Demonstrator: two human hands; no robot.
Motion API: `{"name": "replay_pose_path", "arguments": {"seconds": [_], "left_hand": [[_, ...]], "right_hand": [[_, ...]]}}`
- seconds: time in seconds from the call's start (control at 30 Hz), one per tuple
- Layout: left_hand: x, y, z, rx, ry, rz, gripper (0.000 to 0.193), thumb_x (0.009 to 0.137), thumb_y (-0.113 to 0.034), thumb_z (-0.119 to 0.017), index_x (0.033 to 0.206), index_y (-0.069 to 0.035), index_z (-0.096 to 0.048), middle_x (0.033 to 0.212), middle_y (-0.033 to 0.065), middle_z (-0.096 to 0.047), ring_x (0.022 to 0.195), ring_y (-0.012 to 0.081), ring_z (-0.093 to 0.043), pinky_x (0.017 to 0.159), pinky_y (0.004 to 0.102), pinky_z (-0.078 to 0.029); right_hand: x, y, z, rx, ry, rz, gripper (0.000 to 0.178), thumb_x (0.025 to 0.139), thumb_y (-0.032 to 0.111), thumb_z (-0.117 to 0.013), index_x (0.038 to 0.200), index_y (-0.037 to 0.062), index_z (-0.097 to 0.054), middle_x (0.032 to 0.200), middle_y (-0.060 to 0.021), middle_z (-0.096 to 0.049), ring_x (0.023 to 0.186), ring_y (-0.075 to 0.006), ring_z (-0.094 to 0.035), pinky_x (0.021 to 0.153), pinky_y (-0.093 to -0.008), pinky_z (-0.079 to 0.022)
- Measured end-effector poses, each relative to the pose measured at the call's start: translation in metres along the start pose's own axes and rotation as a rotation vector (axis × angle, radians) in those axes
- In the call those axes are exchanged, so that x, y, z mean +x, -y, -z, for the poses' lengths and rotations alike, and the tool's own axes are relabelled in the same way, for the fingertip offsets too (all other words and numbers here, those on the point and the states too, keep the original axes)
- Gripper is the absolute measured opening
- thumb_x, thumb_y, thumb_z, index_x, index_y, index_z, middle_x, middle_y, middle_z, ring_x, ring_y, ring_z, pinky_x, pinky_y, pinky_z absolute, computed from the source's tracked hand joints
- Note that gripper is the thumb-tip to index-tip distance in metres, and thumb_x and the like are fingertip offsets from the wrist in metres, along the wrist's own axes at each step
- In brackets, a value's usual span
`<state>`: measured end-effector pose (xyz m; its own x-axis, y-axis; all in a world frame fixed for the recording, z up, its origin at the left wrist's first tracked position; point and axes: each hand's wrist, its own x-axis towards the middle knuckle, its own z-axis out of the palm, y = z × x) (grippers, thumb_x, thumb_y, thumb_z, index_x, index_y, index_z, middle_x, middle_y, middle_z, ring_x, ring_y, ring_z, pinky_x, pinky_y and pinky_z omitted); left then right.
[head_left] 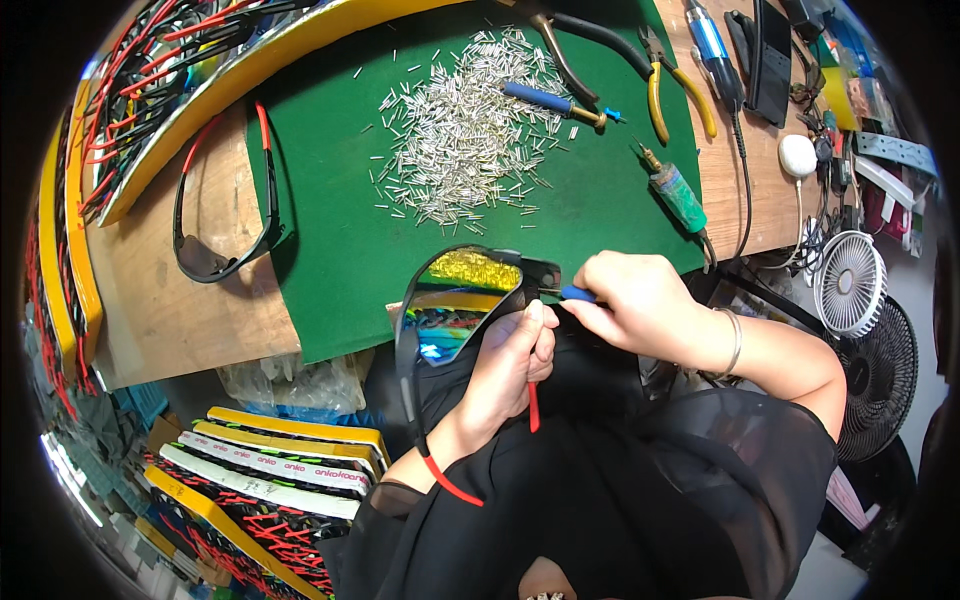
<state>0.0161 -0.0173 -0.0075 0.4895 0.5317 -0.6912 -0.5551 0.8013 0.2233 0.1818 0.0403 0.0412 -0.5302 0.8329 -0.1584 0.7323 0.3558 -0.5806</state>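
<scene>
Black sleeves and lap fill the lower centre of the frame; just above them, both hands work on one pair of sunglasses (455, 305) held at the near edge of the green mat (330, 250).

Left hand (505, 370): fingers closed around the frame at the hinge end, thumb pressed against the lens edge; a red-tipped temple arm hangs down past the wrist.

Right hand (640, 305): pinched shut on a small blue-handled screwdriver (578, 294), tip pointing left into the hinge corner of the sunglasses.

Step, as I read it: hinge fastening, driver tip at or in the hinge. Can't tell if a pin or screw is seated, too small. Next move likely needs the tip kept square to the hinge while the left hand holds the frame rigid; a slip could scratch the mirrored lens.

Loose stock: pile of small silver pins (465, 130) lying bare on the mat, upper centre, no container. A second pair of glasses (225, 215) lies left of the mat on the wooden bench.

Containers: yellow-rimmed trays (170, 90) upper left, packed with black-and-red frames. More stacked trays (265, 470) lower left, same sort of contents showing at the edges.

Pliers (665, 80) and other hand tools are in the upper right, well apart from the hands.
</scene>
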Motion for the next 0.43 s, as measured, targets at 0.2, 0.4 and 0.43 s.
{"name": "replay_pose_path", "arguments": {"seconds": [0.2, 0.4, 0.43], "left_hand": [[0.001, 0.000, 0.001, 0.008, 0.008, 0.006, 0.026, 0.095, -0.027, -0.038, 0.089, -0.005, -0.048, 0.053, -0.0035, -0.038, 0.039, 0.0033, -0.023, 0.037, 0.0189, -0.019], [0.002, 0.001, 0.004, -0.009, 0.039, 0.019, 0.026, 0.095, -0.029, -0.039, 0.089, -0.005, -0.048, 0.054, -0.0033, -0.039, 0.039, 0.0033, -0.023, 0.037, 0.0189, -0.019], [0.002, 0.002, 0.005, -0.006, 0.040, 0.025, 0.027, 0.094, -0.031, -0.040, 0.089, -0.006, -0.049, 0.054, -0.0032, -0.039, 0.040, 0.0034, -0.024, 0.038, 0.0189, -0.020]], "right_hand": [[0.012, 0.002, 0.014, 0.608, 0.360, -0.596, 0.039, 0.086, 0.026, -0.052, 0.060, -0.0026, -0.054, 0.054, -0.0151, -0.056, 0.046, -0.0301, -0.051, 0.048, -0.0338, -0.042], [-0.001, 0.005, 0.009, 0.027, 0.166, -0.071, 0.020, 0.078, 0.021, -0.060, 0.084, 0.0023, -0.055, 0.071, -0.0133, -0.060, 0.065, -0.0298, -0.060, 0.058, -0.0361, -0.048], [-0.001, 0.003, 0.007, -0.002, 0.164, -0.050, 0.020, 0.078, 0.022, -0.060, 0.083, 0.0032, -0.055, 0.073, -0.0137, -0.060, 0.067, -0.0302, -0.060, 0.059, -0.0365, -0.048]]}}
